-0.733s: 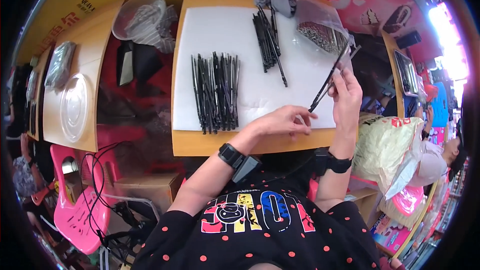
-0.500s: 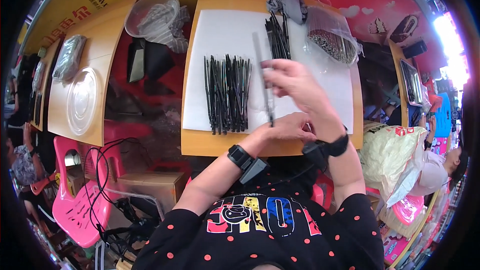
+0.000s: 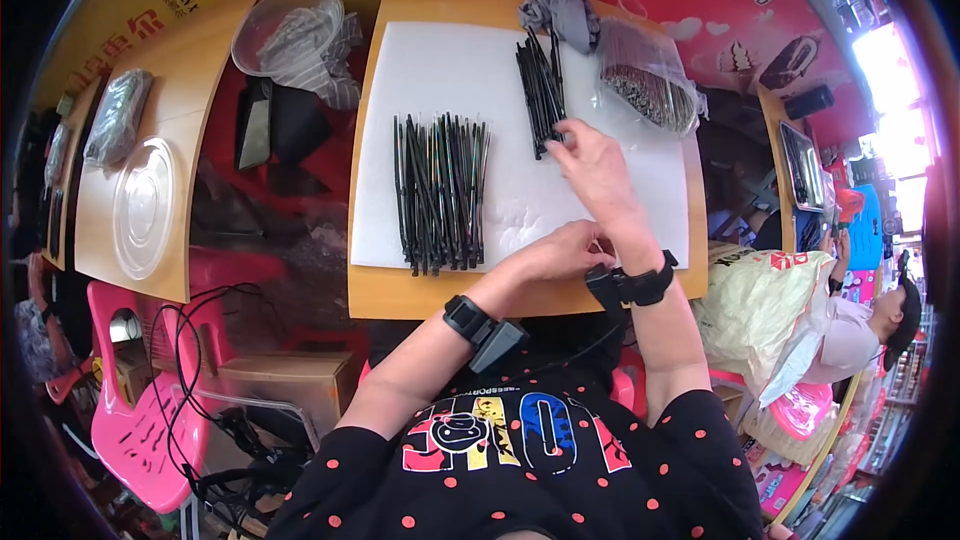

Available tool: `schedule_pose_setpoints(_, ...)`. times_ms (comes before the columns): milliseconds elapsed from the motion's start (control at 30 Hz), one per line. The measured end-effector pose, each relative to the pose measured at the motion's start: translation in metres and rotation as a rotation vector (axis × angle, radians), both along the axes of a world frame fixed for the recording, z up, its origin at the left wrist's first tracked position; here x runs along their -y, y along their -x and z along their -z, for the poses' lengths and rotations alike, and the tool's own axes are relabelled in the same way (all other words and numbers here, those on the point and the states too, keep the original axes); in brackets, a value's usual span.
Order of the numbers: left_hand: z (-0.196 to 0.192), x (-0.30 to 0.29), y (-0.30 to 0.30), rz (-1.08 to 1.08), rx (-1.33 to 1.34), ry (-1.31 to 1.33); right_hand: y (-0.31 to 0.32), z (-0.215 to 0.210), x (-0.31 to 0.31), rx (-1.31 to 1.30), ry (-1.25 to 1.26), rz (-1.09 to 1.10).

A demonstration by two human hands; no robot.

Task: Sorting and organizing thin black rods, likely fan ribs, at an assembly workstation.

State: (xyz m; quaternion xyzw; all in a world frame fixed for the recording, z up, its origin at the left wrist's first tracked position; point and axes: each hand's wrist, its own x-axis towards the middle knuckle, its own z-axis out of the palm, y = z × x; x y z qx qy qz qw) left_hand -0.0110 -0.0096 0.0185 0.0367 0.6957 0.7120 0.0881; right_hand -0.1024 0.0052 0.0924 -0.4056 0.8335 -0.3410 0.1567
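Observation:
My right hand (image 3: pixel 598 168) reaches to the lower end of a small pile of slim black sticks (image 3: pixel 541 90), its thumb and finger closed at a stick's end. My left hand (image 3: pixel 562 252) rests low over the white sheet (image 3: pixel 520 208), near the table's front edge. Its fingers curl together partly behind my right wrist, and what they hold, if anything, is hidden. Left of both hands, a larger bundle of slim black sticks (image 3: pixel 440 195) with clear tips lies in a loose row on the sheet.
A clear plastic bag full of slim sticks (image 3: pixel 647 80) and a grey cloth (image 3: pixel 562 12) lie on the table's far right. A side table at left bears a round clear lid (image 3: pixel 143 208). Pink chairs (image 3: pixel 150 430) and a white sack (image 3: pixel 765 310) stand nearby.
My right hand has moved from between the two piles to the small pile's lower end. The blurred stick it held is no longer seen apart. My left hand stays near the front edge.

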Motion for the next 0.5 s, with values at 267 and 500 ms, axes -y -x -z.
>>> schedule_pose_setpoints(267,-0.001,-0.001,-0.001,-0.084,0.096,-0.452,0.031,0.035,-0.032,-0.035,-0.244,0.144)
schedule_pose_setpoints(500,0.007,0.002,0.001,-0.150,0.195,-0.681,0.026,-0.001,-0.091,0.392,-0.014,0.178)
